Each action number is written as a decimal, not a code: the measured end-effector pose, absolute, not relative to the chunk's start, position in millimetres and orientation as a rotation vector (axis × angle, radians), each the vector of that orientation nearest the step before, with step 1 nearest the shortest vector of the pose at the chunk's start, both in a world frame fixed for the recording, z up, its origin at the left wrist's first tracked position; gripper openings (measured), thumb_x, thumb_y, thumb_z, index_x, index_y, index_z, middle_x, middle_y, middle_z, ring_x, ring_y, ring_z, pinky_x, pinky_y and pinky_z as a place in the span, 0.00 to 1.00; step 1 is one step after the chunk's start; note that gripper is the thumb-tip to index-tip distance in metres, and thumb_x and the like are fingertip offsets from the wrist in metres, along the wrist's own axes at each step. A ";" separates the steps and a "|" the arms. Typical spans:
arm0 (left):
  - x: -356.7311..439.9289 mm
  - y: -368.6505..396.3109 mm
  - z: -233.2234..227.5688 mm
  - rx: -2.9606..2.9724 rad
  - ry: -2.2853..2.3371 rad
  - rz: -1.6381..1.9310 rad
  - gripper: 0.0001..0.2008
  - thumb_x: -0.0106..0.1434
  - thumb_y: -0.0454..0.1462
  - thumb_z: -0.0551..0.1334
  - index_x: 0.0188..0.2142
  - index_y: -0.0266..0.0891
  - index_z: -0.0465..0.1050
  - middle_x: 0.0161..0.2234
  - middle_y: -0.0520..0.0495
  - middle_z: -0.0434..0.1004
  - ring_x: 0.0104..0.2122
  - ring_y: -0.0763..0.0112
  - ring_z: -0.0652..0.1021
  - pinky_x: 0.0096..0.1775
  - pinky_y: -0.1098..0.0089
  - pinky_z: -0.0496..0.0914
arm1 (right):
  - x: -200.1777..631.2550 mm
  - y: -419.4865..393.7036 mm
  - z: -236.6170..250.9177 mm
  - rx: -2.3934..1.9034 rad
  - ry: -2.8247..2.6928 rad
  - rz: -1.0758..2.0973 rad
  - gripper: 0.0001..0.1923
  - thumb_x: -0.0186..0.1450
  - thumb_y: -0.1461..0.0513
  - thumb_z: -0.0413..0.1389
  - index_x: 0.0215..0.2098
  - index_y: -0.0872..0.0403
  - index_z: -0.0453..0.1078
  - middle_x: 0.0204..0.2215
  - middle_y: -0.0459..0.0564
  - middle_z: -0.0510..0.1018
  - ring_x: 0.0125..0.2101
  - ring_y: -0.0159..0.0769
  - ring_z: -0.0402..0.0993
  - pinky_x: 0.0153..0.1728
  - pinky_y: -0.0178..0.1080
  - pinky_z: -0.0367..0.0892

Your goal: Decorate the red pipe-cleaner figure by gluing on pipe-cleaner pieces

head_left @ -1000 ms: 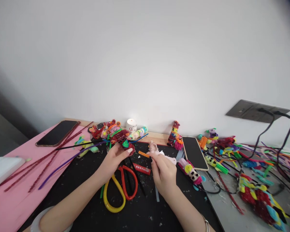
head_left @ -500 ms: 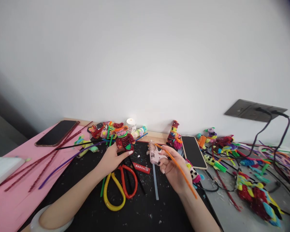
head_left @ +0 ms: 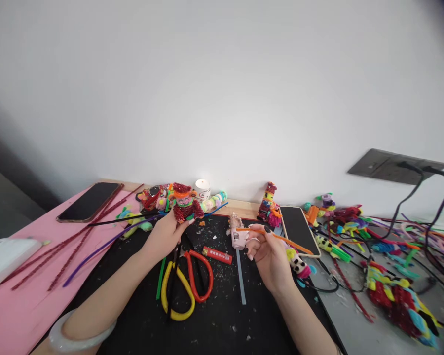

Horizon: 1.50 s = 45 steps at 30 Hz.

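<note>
My left hand (head_left: 166, 237) is closed around a red pipe-cleaner doll (head_left: 185, 211) with a red hat, an orange band and a pink face. A thin black stem (head_left: 173, 286) runs down below that hand across the yellow pliers handle; I cannot tell whether it joins the doll. Between the fingers of my right hand (head_left: 268, 251) is an orange pipe cleaner (head_left: 290, 241), pointing left. Just left of those fingers is a pale pink glue gun (head_left: 239, 238), a translucent glue stick (head_left: 241, 281) sticking out toward me. Pliers (head_left: 203, 294) with one red and one yellow handle lie below the doll.
Beside the pliers lies a red packet (head_left: 217, 255) on the black mat (head_left: 222, 320). Phones lie at left (head_left: 91, 201) and right (head_left: 298, 230). Another doll (head_left: 269, 204) and a white cup (head_left: 203, 188) stand by the wall. Pipe-cleaner pieces and cables (head_left: 438, 212) crowd the right.
The doll has turned so its face and hat show more toward me. The orange pipe cleaner has swung from a steep slant to nearly level. The black stem now crosses the yellow handle.
</note>
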<state>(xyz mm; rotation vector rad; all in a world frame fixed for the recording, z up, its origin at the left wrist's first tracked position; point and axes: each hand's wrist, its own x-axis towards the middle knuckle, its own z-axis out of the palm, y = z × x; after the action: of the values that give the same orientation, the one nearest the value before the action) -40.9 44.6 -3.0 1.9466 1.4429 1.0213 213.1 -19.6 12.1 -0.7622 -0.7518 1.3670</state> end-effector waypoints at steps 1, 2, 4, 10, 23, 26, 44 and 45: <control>-42.7 46.1 -1.3 2.002 1.478 1.022 0.12 0.64 0.44 0.55 0.38 0.40 0.71 0.24 0.50 0.75 0.27 0.59 0.77 0.37 0.63 0.69 | 213.5 -19.1 11.7 -0.771 -0.744 1.363 0.13 0.60 0.55 0.58 0.35 0.56 0.75 0.25 0.48 0.75 0.19 0.29 0.69 0.18 0.30 0.63; -44.0 47.3 0.2 2.044 1.503 1.034 0.12 0.64 0.44 0.54 0.38 0.40 0.71 0.25 0.49 0.75 0.30 0.59 0.77 0.39 0.62 0.69 | 213.9 -18.6 11.0 -0.776 -0.738 1.359 0.13 0.60 0.55 0.58 0.35 0.57 0.75 0.24 0.48 0.75 0.19 0.29 0.69 0.18 0.30 0.63; -44.7 47.9 2.0 2.069 1.532 1.050 0.13 0.64 0.45 0.53 0.36 0.40 0.70 0.25 0.49 0.75 0.29 0.60 0.77 0.39 0.62 0.69 | 214.6 -17.6 9.4 -0.783 -0.730 1.351 0.13 0.61 0.55 0.56 0.34 0.57 0.75 0.23 0.48 0.75 0.19 0.29 0.69 0.18 0.31 0.63; -32.2 39.1 -6.7 1.859 1.198 1.082 0.13 0.64 0.43 0.54 0.29 0.40 0.69 0.29 0.46 0.78 0.32 0.63 0.78 0.38 0.64 0.72 | 213.7 -16.7 6.1 -0.781 -0.739 1.332 0.13 0.61 0.56 0.55 0.32 0.57 0.75 0.22 0.48 0.74 0.18 0.29 0.68 0.17 0.31 0.62; -39.1 44.4 -1.5 2.047 1.485 1.016 0.12 0.65 0.43 0.53 0.40 0.38 0.69 0.33 0.44 0.77 0.40 0.55 0.77 0.44 0.58 0.69 | 211.5 -20.4 5.3 -0.999 -1.003 1.138 0.09 0.64 0.57 0.50 0.33 0.54 0.68 0.19 0.43 0.68 0.15 0.28 0.59 0.16 0.31 0.54; -35.6 43.1 -4.1 1.971 1.449 1.122 0.15 0.64 0.46 0.55 0.44 0.38 0.68 0.42 0.42 0.77 0.44 0.55 0.76 0.46 0.59 0.68 | 199.3 -31.4 9.5 -1.186 -1.496 0.883 0.06 0.64 0.64 0.49 0.38 0.52 0.67 0.23 0.43 0.70 0.21 0.29 0.64 0.22 0.31 0.60; -32.0 42.6 -8.2 1.898 1.427 1.160 0.16 0.62 0.45 0.58 0.45 0.38 0.69 0.36 0.46 0.78 0.33 0.61 0.77 0.38 0.62 0.71 | 130.7 69.9 27.7 -1.644 -2.378 0.285 0.06 0.62 0.65 0.53 0.31 0.53 0.72 0.32 0.54 0.79 0.35 0.43 0.77 0.35 0.40 0.66; -31.7 42.4 -7.7 1.918 1.421 1.137 0.16 0.62 0.44 0.58 0.46 0.38 0.68 0.37 0.45 0.78 0.34 0.61 0.77 0.39 0.61 0.71 | 134.1 70.4 27.9 -1.639 -2.333 0.314 0.06 0.61 0.66 0.54 0.30 0.54 0.72 0.31 0.54 0.80 0.35 0.43 0.77 0.35 0.40 0.66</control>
<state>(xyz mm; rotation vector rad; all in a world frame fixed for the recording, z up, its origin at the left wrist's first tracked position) -31.7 42.4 -7.7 1.9178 1.4214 1.1375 134.1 70.4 27.9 -1.6394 -2.3333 0.3142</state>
